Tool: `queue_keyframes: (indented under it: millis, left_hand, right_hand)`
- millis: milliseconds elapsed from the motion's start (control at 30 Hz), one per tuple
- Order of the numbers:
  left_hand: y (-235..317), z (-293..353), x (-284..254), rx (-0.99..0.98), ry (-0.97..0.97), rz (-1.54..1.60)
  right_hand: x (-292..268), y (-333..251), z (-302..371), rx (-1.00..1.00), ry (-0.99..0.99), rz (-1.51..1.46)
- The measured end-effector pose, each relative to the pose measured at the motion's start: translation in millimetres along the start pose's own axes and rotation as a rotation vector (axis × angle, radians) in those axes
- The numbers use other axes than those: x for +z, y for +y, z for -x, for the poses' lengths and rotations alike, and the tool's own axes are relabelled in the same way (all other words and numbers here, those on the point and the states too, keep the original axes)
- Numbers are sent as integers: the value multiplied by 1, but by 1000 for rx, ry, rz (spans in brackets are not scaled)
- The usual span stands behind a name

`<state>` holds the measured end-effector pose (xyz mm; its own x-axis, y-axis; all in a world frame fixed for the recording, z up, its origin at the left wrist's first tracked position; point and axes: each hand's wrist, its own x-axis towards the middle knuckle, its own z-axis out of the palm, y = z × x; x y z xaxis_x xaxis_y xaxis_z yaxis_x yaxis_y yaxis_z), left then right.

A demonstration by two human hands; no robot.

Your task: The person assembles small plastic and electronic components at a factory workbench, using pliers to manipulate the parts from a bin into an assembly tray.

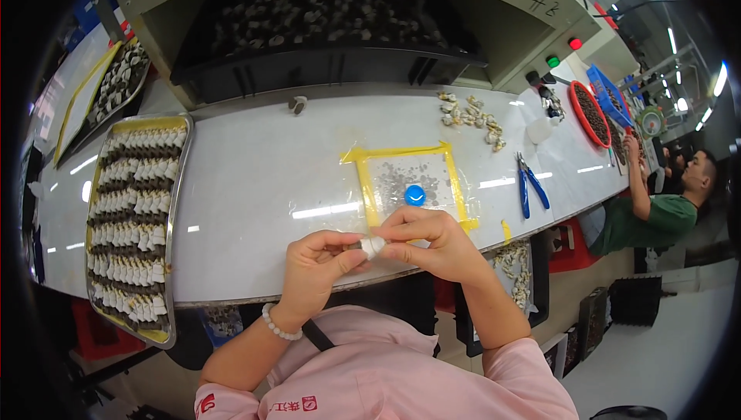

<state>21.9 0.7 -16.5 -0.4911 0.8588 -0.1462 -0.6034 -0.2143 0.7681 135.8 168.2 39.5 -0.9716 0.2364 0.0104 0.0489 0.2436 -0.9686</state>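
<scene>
Close to the table's near edge, a small white piece with a darker end (372,247) is pinched between my two hands. The fingertips and thumb of my left hand (315,264) grip its dark end. My right hand (434,241) pinches the white end, and the fingers partly cover the piece. Just beyond the hands, a round blue cap-like thing (414,194) rests inside a yellow-taped square (364,179) with grey spots. On the left stands a metal tray (177,227) holding several rows of similar white-and-dark pieces.
A black bin (332,72) full of similar pieces sits under a grey housing (532,30). Blue-handled pliers (532,188) and loose yellowish-white pieces (472,117) lie on the right. One piece (298,105) lies near the bin. A person in green (656,223) works at the far right.
</scene>
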Motion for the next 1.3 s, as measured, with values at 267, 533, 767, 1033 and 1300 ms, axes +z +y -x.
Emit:
queue_keyframes:
  millis: [267,533,767,1033,1300]
  left_hand:
    - [8,3,1,61,9,-117]
    - [-6,0,1,81,-83,-171]
    - [94,69,-44,370,229,-564]
    - [247,97,-194,583,938,-1292]
    - [275,66,-291,523,1062,-1507]
  right_hand:
    - [-100,41,-4,60,638,621]
    - [-183,94,2,297,672,1168]
    - [-138,79,-2,161,634,1041]
    - [-106,88,8,48,725,898]
    - [-111,95,11,6,695,916]
